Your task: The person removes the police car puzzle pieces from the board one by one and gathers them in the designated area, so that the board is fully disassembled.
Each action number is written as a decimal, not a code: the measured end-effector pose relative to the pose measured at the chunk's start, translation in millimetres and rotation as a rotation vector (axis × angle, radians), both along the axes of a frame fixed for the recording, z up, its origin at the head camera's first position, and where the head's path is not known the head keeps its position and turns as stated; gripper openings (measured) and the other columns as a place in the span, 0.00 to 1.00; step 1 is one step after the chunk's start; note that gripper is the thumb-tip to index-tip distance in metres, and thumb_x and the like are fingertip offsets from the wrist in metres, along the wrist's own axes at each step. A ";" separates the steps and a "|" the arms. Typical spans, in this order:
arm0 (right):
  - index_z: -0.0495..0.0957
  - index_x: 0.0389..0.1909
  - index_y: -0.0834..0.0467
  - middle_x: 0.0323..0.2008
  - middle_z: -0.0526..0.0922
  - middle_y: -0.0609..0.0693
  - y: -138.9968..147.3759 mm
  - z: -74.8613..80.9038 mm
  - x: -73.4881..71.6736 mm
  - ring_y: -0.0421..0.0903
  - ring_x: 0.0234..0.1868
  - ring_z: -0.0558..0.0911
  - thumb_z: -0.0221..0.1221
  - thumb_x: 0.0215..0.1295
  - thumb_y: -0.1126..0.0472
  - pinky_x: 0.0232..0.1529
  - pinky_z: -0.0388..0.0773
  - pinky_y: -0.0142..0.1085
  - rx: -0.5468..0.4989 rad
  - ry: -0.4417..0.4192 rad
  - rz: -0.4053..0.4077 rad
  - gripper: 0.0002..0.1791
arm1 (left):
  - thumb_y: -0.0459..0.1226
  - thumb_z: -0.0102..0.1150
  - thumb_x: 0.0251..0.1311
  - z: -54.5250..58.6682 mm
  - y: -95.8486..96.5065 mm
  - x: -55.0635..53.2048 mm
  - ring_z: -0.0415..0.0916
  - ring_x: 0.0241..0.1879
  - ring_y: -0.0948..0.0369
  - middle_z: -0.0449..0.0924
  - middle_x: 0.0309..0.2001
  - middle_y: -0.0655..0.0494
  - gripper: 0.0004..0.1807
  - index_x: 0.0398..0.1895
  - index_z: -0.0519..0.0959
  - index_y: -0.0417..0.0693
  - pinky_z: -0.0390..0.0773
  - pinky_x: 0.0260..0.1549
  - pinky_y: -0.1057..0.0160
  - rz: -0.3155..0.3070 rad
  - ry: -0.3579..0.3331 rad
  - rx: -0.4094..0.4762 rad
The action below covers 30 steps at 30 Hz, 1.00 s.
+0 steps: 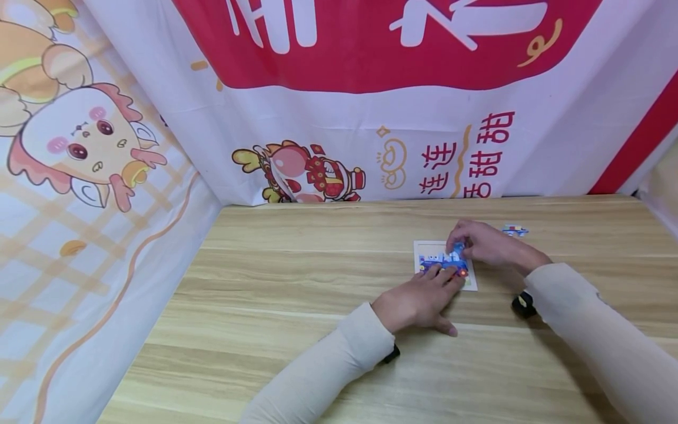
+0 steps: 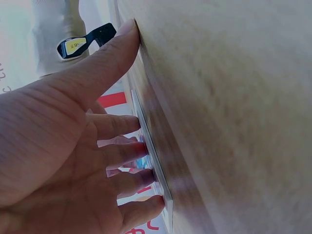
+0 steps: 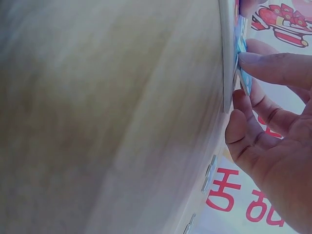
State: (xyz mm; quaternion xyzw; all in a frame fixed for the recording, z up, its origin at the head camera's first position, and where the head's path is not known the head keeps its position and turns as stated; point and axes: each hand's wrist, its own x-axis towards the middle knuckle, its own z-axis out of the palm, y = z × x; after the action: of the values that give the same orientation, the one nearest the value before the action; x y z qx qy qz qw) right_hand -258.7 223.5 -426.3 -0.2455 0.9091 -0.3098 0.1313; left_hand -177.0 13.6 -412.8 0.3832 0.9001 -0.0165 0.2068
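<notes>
A small jigsaw puzzle in a white frame (image 1: 415, 256) lies on the table, partly filled with blue, cartoon-like pieces. My left hand (image 1: 421, 300) spreads over its near side; in the left wrist view the straight fingertips (image 2: 155, 202) press on the puzzle, and the thumb touches the tabletop. At the frame's far right part, my right hand (image 1: 481, 242) pinches a blue puzzle piece (image 3: 245, 80) between thumb and fingers. That piece is tilted against the puzzle, its lower edge raised in the right wrist view. Fingers hide part of the picture.
A loose puzzle piece (image 1: 515, 229) lies on the wooden table (image 1: 296, 265) beyond my right wrist. Two flat pieces, one of them this puzzle piece (image 3: 209, 173), show in the right wrist view. Printed cloth (image 1: 318, 129) hangs along the back and left edges.
</notes>
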 end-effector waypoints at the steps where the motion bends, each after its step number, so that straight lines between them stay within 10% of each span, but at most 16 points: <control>1: 0.87 0.41 0.54 0.47 0.80 0.54 0.1 0.2 0.2 0.51 0.48 0.78 0.61 0.66 0.74 0.50 0.76 0.46 0.002 0.004 0.002 0.13 | 0.64 0.65 0.63 -0.2 0.0 0.2 0.41 0.86 0.53 0.42 0.87 0.59 0.56 0.86 0.48 0.59 0.53 0.82 0.57 -0.002 0.002 -0.001; 30: 0.88 0.38 0.53 0.49 0.82 0.54 -3.7 1.8 2.2 0.55 0.55 0.80 0.52 0.73 0.76 0.62 0.75 0.60 -0.014 0.000 -0.053 0.20 | 0.65 0.64 0.63 -0.2 -0.6 1.8 0.41 0.86 0.54 0.42 0.87 0.59 0.55 0.86 0.48 0.60 0.53 0.82 0.57 0.004 0.006 -0.004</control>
State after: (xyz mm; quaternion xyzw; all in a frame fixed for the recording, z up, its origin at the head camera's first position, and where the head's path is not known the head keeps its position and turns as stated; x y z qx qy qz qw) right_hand -256.4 219.8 -424.5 -0.2222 0.9130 -0.3198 0.1214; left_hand -175.2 13.0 -413.0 0.3809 0.9014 -0.0192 0.2050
